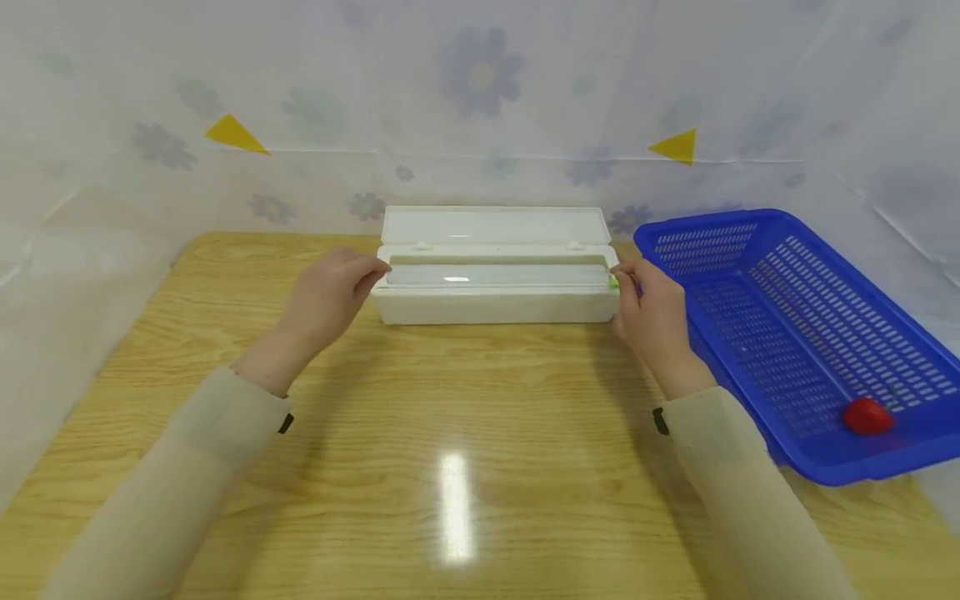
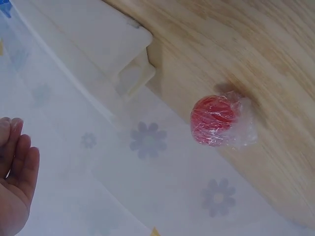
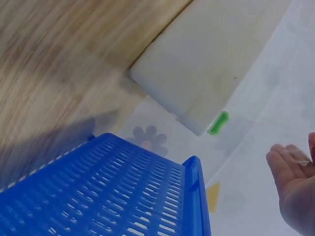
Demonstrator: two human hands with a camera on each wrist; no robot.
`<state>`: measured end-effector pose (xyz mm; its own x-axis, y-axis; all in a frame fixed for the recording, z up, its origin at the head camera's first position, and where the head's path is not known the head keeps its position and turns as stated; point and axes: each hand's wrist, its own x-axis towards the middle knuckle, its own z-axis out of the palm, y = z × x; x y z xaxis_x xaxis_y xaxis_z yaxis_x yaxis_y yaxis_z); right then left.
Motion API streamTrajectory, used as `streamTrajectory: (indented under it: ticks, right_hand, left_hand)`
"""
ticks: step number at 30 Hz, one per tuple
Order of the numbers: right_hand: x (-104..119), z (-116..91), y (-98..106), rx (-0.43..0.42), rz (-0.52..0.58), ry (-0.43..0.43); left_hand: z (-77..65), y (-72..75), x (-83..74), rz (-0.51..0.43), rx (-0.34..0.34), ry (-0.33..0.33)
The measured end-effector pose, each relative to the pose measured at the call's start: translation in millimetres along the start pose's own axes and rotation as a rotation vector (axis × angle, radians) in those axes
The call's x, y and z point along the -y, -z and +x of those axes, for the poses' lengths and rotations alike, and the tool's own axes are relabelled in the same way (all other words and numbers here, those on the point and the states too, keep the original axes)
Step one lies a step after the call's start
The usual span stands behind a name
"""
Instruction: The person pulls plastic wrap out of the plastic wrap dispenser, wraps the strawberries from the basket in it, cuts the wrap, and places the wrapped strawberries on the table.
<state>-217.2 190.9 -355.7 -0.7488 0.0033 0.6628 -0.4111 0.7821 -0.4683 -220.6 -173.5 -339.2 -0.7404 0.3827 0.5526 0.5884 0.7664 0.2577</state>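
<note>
I have both grips at work on the white cling film dispenser, which sits toward 12 o'clock on the wood-grain surface. Its lid is flipped back on the 12 o'clock side, and the cling film lies along its top. My left grip is at the 9 o'clock end, thumb and forefinger pinching the film's corner; my right grip is at the 3 o'clock end, pinching the other corner, and a clear scrap of film shows between its fingers in the right wrist view. A small green piece juts from the dispenser at that same end. In the left wrist view a red round item, wrapped in crinkled clear film, rests on the surface at 3 o'clock. The blue slotted basket stands toward 3 o'clock, just beside my right grip, with a red rounded object lying near its 5 o'clock corner. A flowered backdrop hangs at 12, bearing yellow triangles at 10 and 2.
</note>
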Motion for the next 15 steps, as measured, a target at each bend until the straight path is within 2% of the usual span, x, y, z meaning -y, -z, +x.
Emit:
streamTrajectory:
  ticks: [4, 7, 10, 15]
  right_hand:
    - [5.9, -4.7, 6.7, -0.014, 0.013, -0.01]
    - [10.2, -10.1, 13.8, -0.031, -0.012, -0.005]
    - [12.9, -16.8, 22.2, -0.048, -0.022, 0.015]
    - [17.0, -27.6, 37.4, -0.026, 0.026, 0.034]
  left_hand:
    - [-4.8, 9.0, -5.4, 0.0, -0.011, -0.019]
    - [-9.0, 15.4, -9.5, 0.003, -0.037, -0.057]
    - [-13.4, 21.2, -14.1, 0.005, -0.072, -0.112]
    - [-20.9, 28.7, -21.9, 0.012, -0.105, -0.228]
